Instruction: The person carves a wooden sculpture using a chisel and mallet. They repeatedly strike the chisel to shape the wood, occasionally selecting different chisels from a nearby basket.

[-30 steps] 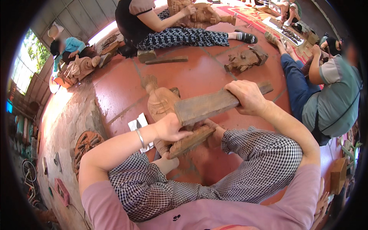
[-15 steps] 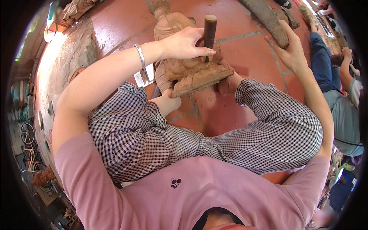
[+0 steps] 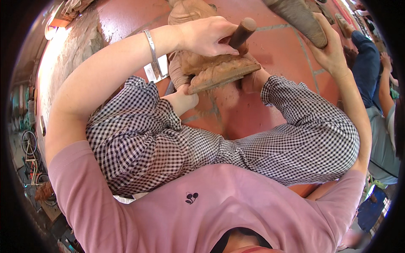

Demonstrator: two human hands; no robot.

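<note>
A carved brown wooden statue point(image 3: 225, 76) lies on the floor between my feet, its flat base toward me. My left hand point(image 3: 211, 36) is closed round the dark round handle of a chisel point(image 3: 243, 33), just above the carved part by the base. The chisel leans with its butt up and to the right; its tip is hidden. At the upper right my right hand point(image 3: 331, 50) grips a thick, worn wooden club point(image 3: 297, 19) near its end, apart from the chisel. My feet point(image 3: 255, 80) press against both sides of the base.
Red floor tiles point(image 3: 291, 50) surround the statue. A white flat piece point(image 3: 151, 74) with a dark strip lies beside my left foot. A rough slab point(image 3: 84, 50) is at the left, a bicycle point(image 3: 29, 143) beyond it. Another person's blue-trousered leg point(image 3: 363, 63) is close at the right.
The chisel has tipped from near upright to leaning right, its butt toward me. The view has shifted, so the statue sits higher in it. Both hands keep their grips.
</note>
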